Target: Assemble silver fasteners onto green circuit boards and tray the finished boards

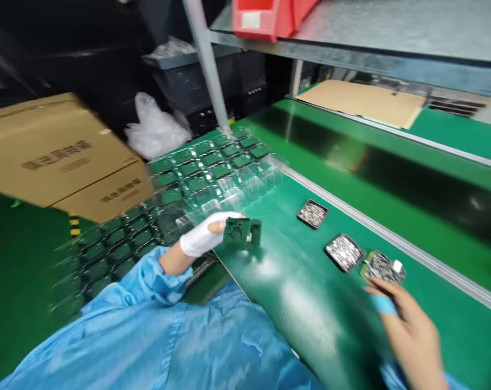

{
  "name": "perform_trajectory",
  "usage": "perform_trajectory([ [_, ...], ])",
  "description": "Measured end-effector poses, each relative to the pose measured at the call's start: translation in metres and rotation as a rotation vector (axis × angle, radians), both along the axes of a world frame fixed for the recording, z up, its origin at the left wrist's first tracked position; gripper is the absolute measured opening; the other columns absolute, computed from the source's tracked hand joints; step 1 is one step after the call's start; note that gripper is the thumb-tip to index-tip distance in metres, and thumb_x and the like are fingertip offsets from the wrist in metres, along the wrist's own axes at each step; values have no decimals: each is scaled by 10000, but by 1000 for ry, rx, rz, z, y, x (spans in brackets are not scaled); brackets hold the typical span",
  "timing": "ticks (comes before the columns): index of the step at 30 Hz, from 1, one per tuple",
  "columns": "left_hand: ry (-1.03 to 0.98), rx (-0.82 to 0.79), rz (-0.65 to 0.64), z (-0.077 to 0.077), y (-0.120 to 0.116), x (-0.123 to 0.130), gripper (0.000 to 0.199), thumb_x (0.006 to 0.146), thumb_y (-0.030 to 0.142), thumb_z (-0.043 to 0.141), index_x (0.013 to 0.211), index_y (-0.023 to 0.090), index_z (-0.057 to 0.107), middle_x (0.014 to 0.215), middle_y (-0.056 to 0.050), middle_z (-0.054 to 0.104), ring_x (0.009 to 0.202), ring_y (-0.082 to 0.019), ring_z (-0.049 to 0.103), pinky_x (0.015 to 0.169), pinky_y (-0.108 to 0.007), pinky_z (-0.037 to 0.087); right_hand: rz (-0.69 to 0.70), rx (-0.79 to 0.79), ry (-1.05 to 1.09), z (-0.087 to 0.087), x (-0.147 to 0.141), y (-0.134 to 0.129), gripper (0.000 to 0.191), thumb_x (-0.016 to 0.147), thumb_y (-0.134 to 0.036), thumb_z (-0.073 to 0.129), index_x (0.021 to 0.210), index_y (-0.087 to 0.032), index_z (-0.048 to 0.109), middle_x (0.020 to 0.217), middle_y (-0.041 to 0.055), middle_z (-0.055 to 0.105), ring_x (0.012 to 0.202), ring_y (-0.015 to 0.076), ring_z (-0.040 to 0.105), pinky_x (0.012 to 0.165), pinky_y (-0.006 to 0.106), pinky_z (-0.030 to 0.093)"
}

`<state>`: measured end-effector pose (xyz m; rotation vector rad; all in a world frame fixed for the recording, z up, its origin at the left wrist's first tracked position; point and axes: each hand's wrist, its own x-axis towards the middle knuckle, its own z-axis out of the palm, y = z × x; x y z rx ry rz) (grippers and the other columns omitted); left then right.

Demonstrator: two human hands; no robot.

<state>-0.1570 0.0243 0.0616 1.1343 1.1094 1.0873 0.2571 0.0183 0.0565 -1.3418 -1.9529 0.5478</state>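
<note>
My left hand (207, 233), in a white glove that leaves the fingertips bare, holds a small dark green circuit board (236, 233) upright above the near edge of the green bench. My right hand (412, 325) is at the right, its fingertips close together beside a small tray of metal parts (383, 266). Blue tape wraps one of its fingers. Blur hides whether anything sits between those fingertips. Two more black trays lie to the left of that one: a tray of shiny small parts (344, 252) and a tray of tiny pieces (312, 214).
Clear plastic blister trays (213, 168) with green boards in their pockets overlap the bench's left end. A cardboard box (66, 157) stands at the left. A metal rail (375, 230) runs behind the part trays. Overhead, a shelf (371, 49) bears a red bin (256, 21).
</note>
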Motion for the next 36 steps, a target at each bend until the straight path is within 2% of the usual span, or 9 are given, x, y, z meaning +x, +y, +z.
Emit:
perform_trajectory([
  [3, -360, -219, -296, -41, -1, 81, 601, 684, 634, 636, 949, 96, 669, 778, -111, 694, 680, -220, 650, 656, -335, 516, 278, -29, 7, -13, -44, -15, 583, 899, -459, 563, 1420, -281, 368, 1352, 140, 507, 1142, 307, 578, 917, 477, 530],
  [6, -347, -243, -531, -60, -6, 131, 591, 771, 617, 546, 1025, 94, 657, 873, -122, 700, 790, -231, 658, 748, -347, 510, 374, -12, 34, -14, -72, -21, 738, 885, -493, 579, 1482, -242, 226, 1417, 145, 424, 1285, 300, 450, 1024, 459, 460],
  [9, 50, -25, -599, -56, 12, 141, 524, 841, 551, 489, 1100, 120, 635, 972, -112, 701, 863, -217, 646, 818, -347, 499, 301, -59, -39, -15, -66, -25, 680, 894, -477, 572, 1459, -242, 274, 1323, 133, 503, 1208, 279, 510, 984, 434, 489],
  [14, 1181, 484, -325, -33, 92, 136, 285, 901, 283, 430, 955, 173, 686, 979, -106, 687, 945, -241, 626, 869, -378, 452, 297, -98, -359, -35, -45, -20, 606, 916, -462, 523, 1432, -190, 357, 1300, 164, 528, 1154, 328, 529, 928, 514, 505],
  [18, 1466, 578, -361, -30, 139, 149, 275, 898, 241, 432, 933, 164, 694, 978, -117, 672, 949, -250, 618, 800, -354, 441, 312, -26, -314, -41, -45, -15, 690, 905, -508, 528, 1458, -164, 299, 1399, 189, 444, 1262, 340, 450, 1036, 567, 400],
  [24, 1455, 566, -391, -42, 151, 164, 240, 861, 209, 466, 867, 119, 688, 917, -152, 667, 894, -261, 623, 753, -355, 435, 186, -33, -129, -36, -30, -16, 577, 949, -418, 493, 1456, -227, 293, 1391, 159, 454, 1279, 291, 455, 1028, 495, 440],
  [29, 1395, 546, -307, -37, 148, 154, 277, 890, 236, 418, 846, 127, 669, 926, -139, 649, 915, -248, 601, 773, -354, 434, 140, -73, -48, -37, -23, -17, 495, 948, -335, 499, 1416, -243, 365, 1351, 143, 490, 1204, 275, 524, 1012, 487, 456],
  [33, 783, 363, -147, -26, 119, 151, 240, 864, 336, 466, 809, 150, 607, 796, -54, 624, 752, -175, 579, 684, -292, 453, 4, -114, 148, -35, -28, -15, 327, 947, -323, 503, 1264, -247, 520, 1168, 106, 596, 1036, 234, 614, 931, 434, 501],
  [36, 302, 123, -277, -20, 79, 163, 237, 833, 384, 504, 798, 157, 559, 676, 2, 568, 565, -118, 503, 537, -242, 410, -28, -245, 472, -34, -40, -11, 226, 943, -345, 522, 1143, -250, 569, 1026, 62, 644, 915, 192, 642, 844, 367, 526],
])
